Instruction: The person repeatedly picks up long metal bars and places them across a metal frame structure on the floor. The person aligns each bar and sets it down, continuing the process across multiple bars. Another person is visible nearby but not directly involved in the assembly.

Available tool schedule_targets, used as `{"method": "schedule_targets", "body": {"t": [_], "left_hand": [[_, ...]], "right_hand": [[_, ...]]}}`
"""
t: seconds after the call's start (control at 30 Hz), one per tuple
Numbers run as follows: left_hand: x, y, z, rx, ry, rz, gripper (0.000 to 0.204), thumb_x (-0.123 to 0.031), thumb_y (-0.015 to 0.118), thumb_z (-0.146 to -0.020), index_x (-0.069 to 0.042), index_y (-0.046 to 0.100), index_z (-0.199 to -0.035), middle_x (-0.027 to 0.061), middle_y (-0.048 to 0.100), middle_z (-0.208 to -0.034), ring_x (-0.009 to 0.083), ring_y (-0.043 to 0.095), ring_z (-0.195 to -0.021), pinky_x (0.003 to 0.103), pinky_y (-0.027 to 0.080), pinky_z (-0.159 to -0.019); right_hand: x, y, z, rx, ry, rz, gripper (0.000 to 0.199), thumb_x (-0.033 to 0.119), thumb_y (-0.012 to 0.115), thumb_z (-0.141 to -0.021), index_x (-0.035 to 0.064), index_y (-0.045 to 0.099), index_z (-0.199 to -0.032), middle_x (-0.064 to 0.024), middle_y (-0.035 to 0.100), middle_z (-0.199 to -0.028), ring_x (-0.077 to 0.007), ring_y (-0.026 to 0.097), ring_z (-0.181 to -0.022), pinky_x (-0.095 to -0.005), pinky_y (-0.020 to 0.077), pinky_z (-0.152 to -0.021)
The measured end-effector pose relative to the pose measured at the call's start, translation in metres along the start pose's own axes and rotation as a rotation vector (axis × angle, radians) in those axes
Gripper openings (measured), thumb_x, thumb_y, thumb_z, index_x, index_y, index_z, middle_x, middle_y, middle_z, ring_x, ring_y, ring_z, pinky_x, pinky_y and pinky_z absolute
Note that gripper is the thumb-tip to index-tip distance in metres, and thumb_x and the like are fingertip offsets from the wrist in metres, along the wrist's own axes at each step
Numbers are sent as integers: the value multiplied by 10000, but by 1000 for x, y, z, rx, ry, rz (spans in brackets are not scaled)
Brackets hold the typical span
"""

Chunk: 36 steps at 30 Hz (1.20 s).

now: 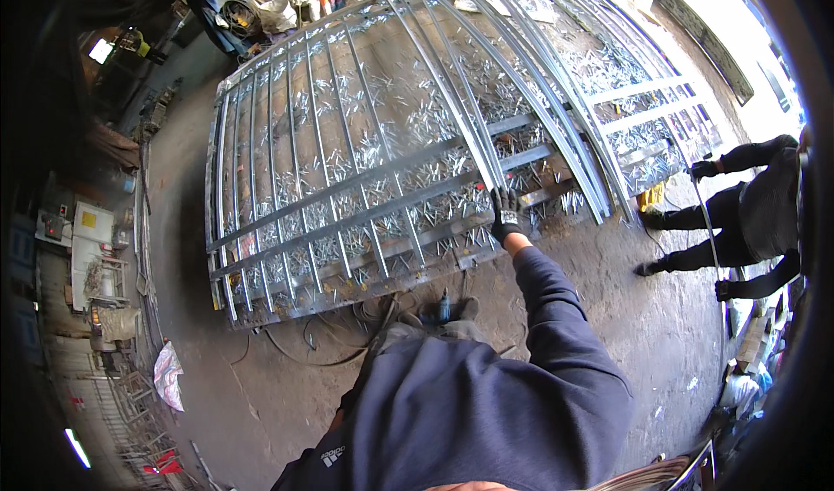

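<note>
My right hand (506,215), in a dark work glove, is at the near end of a long metal bar (469,139). Its fingers look closed round that end, though the glove partly hides the grip. The bar lies lengthwise over a large frame of silvery bars, crossed by two long flat strips (365,177). Beneath them, a wide worktable (291,316) is strewn with many short metal pieces (426,217). More loose long bars (569,157) rest just right of my hand. My left hand is out of sight, hidden by my body.
At the right, a co-worker in dark clothes (764,204) holds a long thin bar (705,217) upright in the picture. Cables (321,361) lie on the floor before the table, near a small blue object (445,307) by my feet. A white machine cabinet (91,248) stands left.
</note>
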<state>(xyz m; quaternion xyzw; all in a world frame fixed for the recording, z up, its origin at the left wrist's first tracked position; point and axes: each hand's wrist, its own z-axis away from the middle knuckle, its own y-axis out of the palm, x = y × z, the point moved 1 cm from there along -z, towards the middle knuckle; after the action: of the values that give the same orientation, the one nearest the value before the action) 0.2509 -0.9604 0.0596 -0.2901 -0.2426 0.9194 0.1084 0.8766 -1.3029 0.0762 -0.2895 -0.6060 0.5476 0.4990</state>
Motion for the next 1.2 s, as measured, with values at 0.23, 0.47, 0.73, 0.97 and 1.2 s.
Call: {"method": "schedule_targets", "body": {"t": [0.23, 0.47, 0.73, 0.97, 1.2], "left_hand": [[11, -2, -9, 70, 195, -434, 220, -310, 569, -938, -97, 617, -960, 141, 665, -898, 277, 637, -759, 425, 510, -672], [-36, -18, -93, 212, -149, 596, 180, -317, 567, -951, -147, 625, -967, 65, 649, -836, 200, 611, -721, 369, 492, -618], [-189, -4, -134, 233, 24, 431, 276, -363, 592, -965, -111, 606, -1077, 16, 617, -855, 120, 569, -725, 280, 478, -664], [-255, 41, -181, 544, 561, -85, 299, -341, 552, -986, -65, 629, -1073, 49, 664, -931, 134, 601, -779, 307, 505, -718], [-316, 129, -187, 660, 36, 350, 548, -503, 513, -957, -81, 535, -1306, 91, 650, -1156, 235, 629, -1005, 424, 499, -871]], "right_hand": [[22, -4, 74, 412, 94, -1580, 308, 180, 606, -963, 35, 554, -1230, -88, 676, -1074, -194, 671, -884, -347, 547, -817], [46, 7, 122, 344, 133, -1612, 332, 393, 564, -966, 80, 571, -1078, -93, 640, -882, -199, 630, -667, -362, 543, -601], [61, 8, 139, 358, 386, -1773, 381, 473, 510, -976, 117, 583, -1088, -28, 534, -737, -149, 512, -538, -320, 450, -479], [58, 68, 171, 125, 506, -1288, 326, 424, 548, -962, 98, 549, -951, -51, 545, -683, -171, 505, -531, -347, 405, -461], [-5, 102, 464, 319, 720, -1108, 244, 129, 528, -948, 91, 553, -1188, -7, 518, -681, -117, 506, -549, -299, 429, -482]]}}
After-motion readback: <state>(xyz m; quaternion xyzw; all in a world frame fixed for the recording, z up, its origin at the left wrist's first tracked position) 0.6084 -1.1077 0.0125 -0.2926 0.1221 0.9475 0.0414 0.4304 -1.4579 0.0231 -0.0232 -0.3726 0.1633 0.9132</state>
